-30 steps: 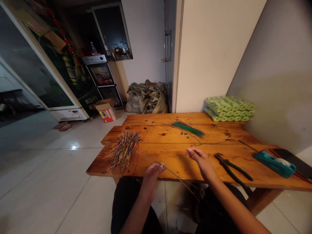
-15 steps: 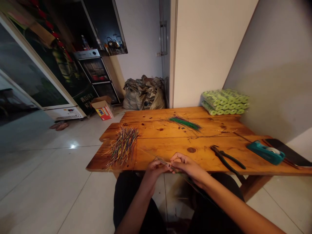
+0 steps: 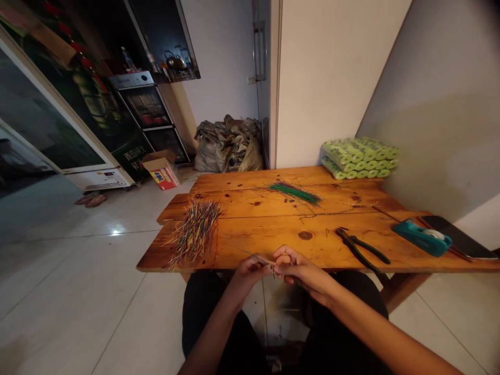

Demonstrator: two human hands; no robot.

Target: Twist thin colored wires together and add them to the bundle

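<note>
My left hand [image 3: 252, 269] is closed in a pinch on thin wires [image 3: 253, 254], whose free ends stick out to the upper left over the table's front edge. Fingertips touching it, my right hand [image 3: 291, 264] is also closed around the wires, with a short dark end hanging between the hands. On the table's left part lies a loose pile of multicoloured wires [image 3: 197, 232]. Farther back is a bundle of green wires [image 3: 296, 193]. A thin twisted strand [image 3: 332, 213] stretches across the boards at the right.
Black-handled pliers [image 3: 361, 250], a teal tape dispenser [image 3: 422, 237] and a dark flat device [image 3: 461, 237] lie on the wooden table [image 3: 250, 229] at the right. Green-wrapped rolls [image 3: 359, 158] are stacked at the back right. Bags [image 3: 228, 146] and a carton [image 3: 161, 171] stand beyond.
The view has shifted slightly, so the table sits a little higher. Near my right hand, the long dark strands below it no longer show; a short end now hangs between my hands.
</note>
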